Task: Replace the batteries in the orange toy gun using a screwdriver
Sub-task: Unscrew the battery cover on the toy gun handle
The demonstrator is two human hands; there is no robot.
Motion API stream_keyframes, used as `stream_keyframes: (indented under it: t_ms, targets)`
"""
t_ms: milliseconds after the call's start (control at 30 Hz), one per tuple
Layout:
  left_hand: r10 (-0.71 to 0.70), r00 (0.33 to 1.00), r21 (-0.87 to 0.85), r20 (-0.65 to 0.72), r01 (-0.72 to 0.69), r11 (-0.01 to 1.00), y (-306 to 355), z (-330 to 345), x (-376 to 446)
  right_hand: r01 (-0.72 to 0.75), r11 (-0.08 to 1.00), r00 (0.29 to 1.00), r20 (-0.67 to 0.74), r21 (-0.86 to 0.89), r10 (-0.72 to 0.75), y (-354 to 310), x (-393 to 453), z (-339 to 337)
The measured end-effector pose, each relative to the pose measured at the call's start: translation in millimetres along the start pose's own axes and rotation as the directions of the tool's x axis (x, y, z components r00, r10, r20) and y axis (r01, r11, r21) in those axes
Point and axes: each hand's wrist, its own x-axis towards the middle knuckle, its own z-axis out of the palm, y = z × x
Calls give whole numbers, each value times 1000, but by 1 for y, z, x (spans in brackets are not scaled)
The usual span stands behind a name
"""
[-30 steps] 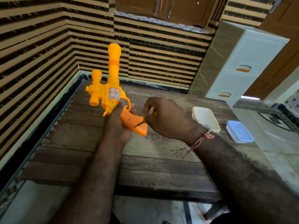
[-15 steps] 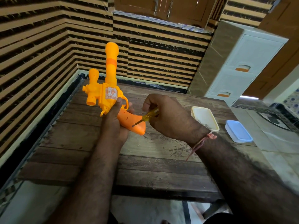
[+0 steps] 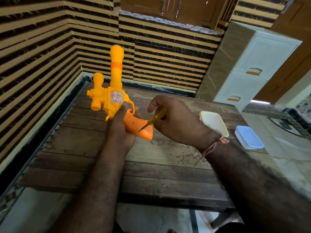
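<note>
Left of the frame's middle, the left hand (image 3: pixel 120 130) is wrapped round the orange toy gun (image 3: pixel 114 101), gripping it where the body meets the handle, the thumb lying up along the side near a pale sticker. The gun is held above the wooden table (image 3: pixel 151 165) with its barrel pointing up toward the striped wall (image 3: pixel 42 47) and its darker orange grip slanting down to the right. Just right of it, the right hand (image 3: pixel 175 121) pinches a small screwdriver (image 3: pixel 154 119) with a clear yellow handle, fingers curled round it; the dark shaft angles down and left and its tip meets the side of the gun's grip near the butt end, though whether it sits in a screw head is too small to tell. A reddish thread (image 3: pixel 212 148) is tied round the right wrist. On the table at the right of the frame lies a cream plastic lid (image 3: pixel 213 125), partly hidden by the wrist, and further right, at the table's edge, a clear container with a bluish lid (image 3: pixel 249 137). A white plastic drawer unit (image 3: pixel 252 68) with orange handles stands in the upper right, and brown cabinet doors (image 3: pixel 168 7) run along the top.
</note>
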Motion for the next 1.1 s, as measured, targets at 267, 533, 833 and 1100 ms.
stream_keyframes:
  t_ms: [267, 533, 833, 1100]
  targets:
    - [-14, 1000, -6, 16, 15, 1000, -2, 1, -2, -13, 992, 1000, -21, -123, 10, 1, 2, 2]
    - [-10, 1000, -38, 5, 10, 999, 1, 1, -2, -42, 996, 995, 90, -74, 49, 4, 0, -2]
    - [-10, 1000, -22, -17, 9, 1000, 1, 4, -4, -77, 995, 992, 96, -66, 83, 6, 2, 0]
    - [-2, 1000, -40, -13, 1, 999, 2, 5, -6, -29, 960, 1000, -1, -277, 29, 6, 2, 6]
